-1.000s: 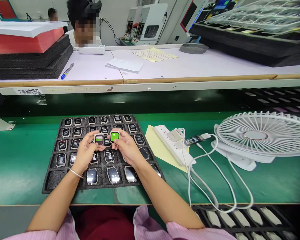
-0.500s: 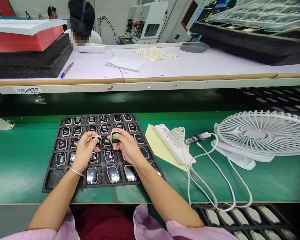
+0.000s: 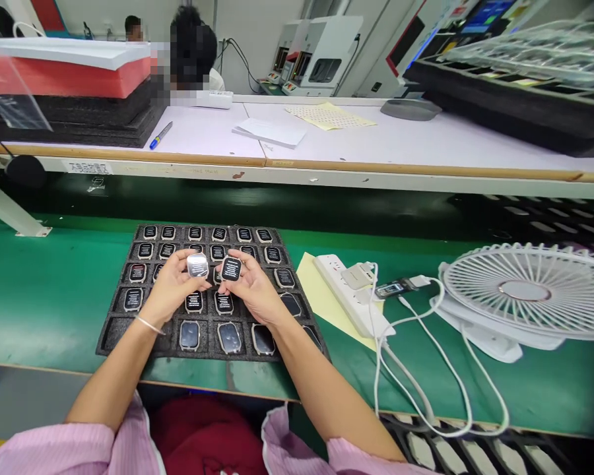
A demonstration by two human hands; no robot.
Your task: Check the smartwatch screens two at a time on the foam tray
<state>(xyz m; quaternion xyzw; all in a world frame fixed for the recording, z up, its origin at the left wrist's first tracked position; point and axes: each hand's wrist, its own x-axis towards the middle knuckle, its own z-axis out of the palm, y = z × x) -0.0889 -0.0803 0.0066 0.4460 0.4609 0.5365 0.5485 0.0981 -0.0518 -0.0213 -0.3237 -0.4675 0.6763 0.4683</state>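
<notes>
Head view: pinches a watch (image 3: 197, 265) between thumb and fingers of the left hand (image 3: 174, 285), a second watch (image 3: 231, 268) likewise in the right hand (image 3: 255, 290), side by side above a foam tray (image 3: 116, 333) of further watches (image 3: 224, 302). Glare over the first; on the second, lines of text too small to read. Several tray compartments hidden behind hands and forearms (image 3: 327, 382); white fan (image 3: 525, 290) cut off at the right edge. Right of the tray, on the green surface (image 3: 44, 290): power strip (image 3: 332, 269) with white cables (image 3: 412, 379), partly over a yellow sheet (image 3: 307, 277).
</notes>
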